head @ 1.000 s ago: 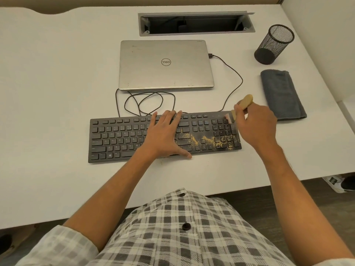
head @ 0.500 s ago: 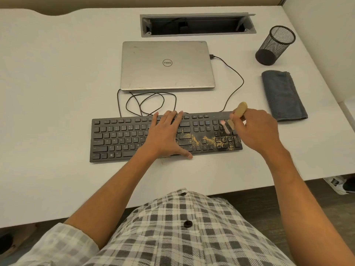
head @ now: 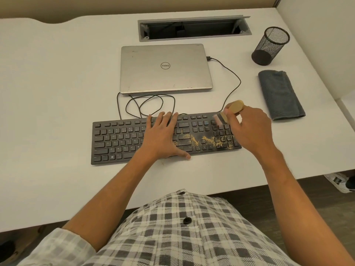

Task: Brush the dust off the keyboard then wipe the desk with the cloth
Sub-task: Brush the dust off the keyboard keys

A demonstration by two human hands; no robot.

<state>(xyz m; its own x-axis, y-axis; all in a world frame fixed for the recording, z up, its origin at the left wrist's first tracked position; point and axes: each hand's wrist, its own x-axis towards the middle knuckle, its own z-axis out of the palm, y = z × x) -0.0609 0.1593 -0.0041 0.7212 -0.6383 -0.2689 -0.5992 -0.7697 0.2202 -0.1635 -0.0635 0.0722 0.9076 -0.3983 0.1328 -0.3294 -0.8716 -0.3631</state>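
A black keyboard [head: 119,140] lies on the white desk [head: 57,93], with yellowish dust [head: 209,140] scattered over its right part. My left hand [head: 163,137] rests flat on the middle keys, fingers straight. My right hand [head: 249,127] grips a small brush with a tan wooden handle [head: 236,106]; its bristles [head: 220,119] touch the top right keys. A folded grey cloth [head: 280,95] lies on the desk to the right of the keyboard, apart from both hands.
A closed silver laptop [head: 165,68] sits behind the keyboard, with black cables [head: 149,104] looped between them. A black mesh pen cup [head: 269,47] stands at the back right. A cable hatch [head: 194,28] is open at the back. A partition wall rises on the right.
My right hand swept the brush down onto the right keys and then back up toward the top right corner. The left hand stayed in place on the keyboard.
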